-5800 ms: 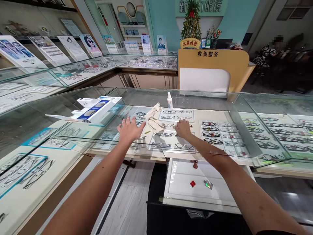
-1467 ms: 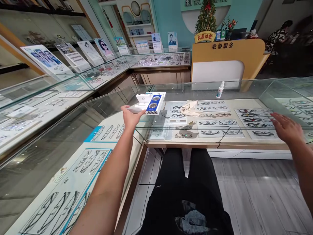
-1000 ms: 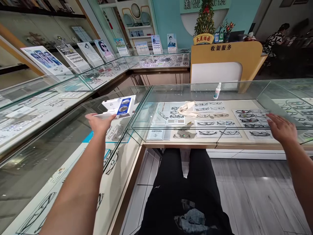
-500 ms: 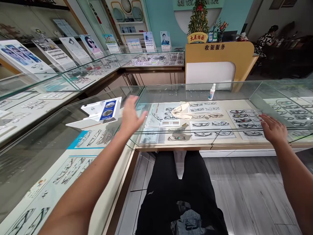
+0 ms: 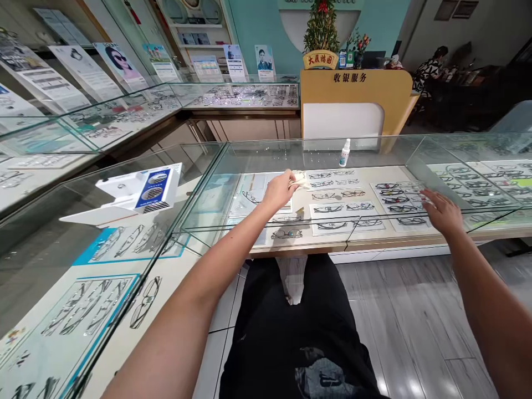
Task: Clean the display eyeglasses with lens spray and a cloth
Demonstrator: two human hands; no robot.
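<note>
My left hand [image 5: 280, 190] reaches over the glass display counter [image 5: 374, 149] and closes on a cream cloth [image 5: 300, 178] lying on the glass. My right hand [image 5: 441, 209] rests flat on the counter's near edge, fingers spread, holding nothing. A white and blue display stand [image 5: 137, 191] sits on the left counter, apart from both hands. A small white spray bottle [image 5: 344, 153] stands on the glass beyond the cloth.
Rows of eyeglass frames [image 5: 394, 191] lie inside the cases. A yellow cashier desk [image 5: 357, 102] with a plant stands behind. Posters [image 5: 112, 64] line the left cases. A person [image 5: 428, 69] sits at the far right. Grey floor lies below me.
My left hand let go of the display stand on the left counter, swung right and took hold of the cloth. My right hand stayed on the counter edge.
</note>
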